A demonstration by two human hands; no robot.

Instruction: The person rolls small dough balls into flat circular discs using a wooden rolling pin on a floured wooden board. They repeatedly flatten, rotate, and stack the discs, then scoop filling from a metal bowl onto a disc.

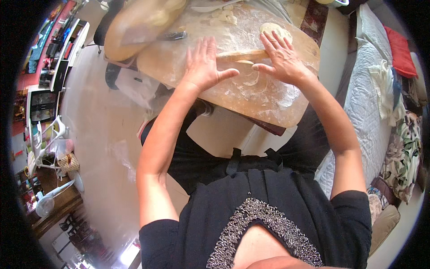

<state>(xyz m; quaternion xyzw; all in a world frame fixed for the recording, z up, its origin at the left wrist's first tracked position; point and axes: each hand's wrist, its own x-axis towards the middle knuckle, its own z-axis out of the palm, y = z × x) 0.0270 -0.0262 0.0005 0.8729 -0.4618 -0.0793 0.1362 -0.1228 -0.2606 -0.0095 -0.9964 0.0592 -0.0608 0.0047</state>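
Observation:
A wooden rolling pin (242, 55) lies crosswise on a floured wooden board (215, 87). The palm of my left hand (205, 62) rests flat at its left end, fingers extended. At the right end, my right hand (279, 60) lies over the pin with its fingers spread. Beneath the pin, the edge of a small piece of dough (246, 62) shows between my hands. A flat round of dough (276, 31) lies just beyond my right fingertips. Several small dough pieces (224, 16) sit at the far side of the board.
A cleaver-like blade (137, 38) with a dark handle (174, 35) is at the board's left, partly blurred. Beside it is a round tan tray (116, 40) with pale pieces. A white utensil (208, 7) lies at the far edge. A quilted bed or sofa (362, 101) stands at right.

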